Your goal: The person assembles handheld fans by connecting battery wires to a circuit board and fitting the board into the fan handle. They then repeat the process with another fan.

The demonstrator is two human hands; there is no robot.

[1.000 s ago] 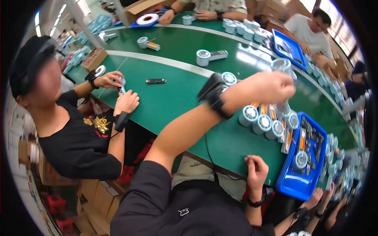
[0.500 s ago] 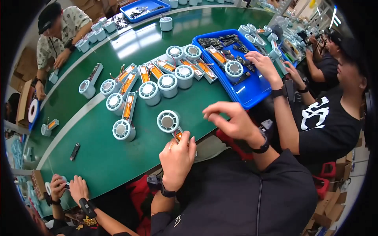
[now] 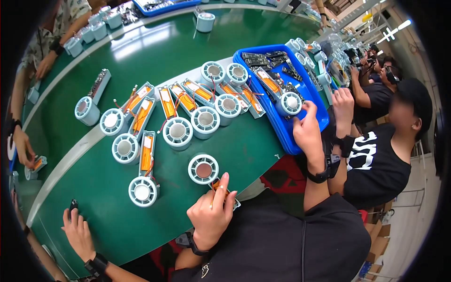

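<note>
My left hand is closed around the handle of a light-blue handheld fan body, its round vented head facing up with a brownish disc at the centre. Thin wires and a bit of orange battery show between my fingers. Over the near edge of the blue tray, my right hand has thumb and index finger apart. Beside those fingertips is another fan body, lying across the tray's left rim with its orange battery exposed. Whether the fingertips touch it I cannot tell.
Several more fan bodies with open handles and orange batteries lie on the green table. Dark circuit boards fill part of the tray. A co-worker's hand reaches in at lower left; another co-worker's hand is right of the tray.
My right hand has moved right, from above the table to the blue tray's edge. My left hand keeps its hold on the fan body. The view has shifted.
</note>
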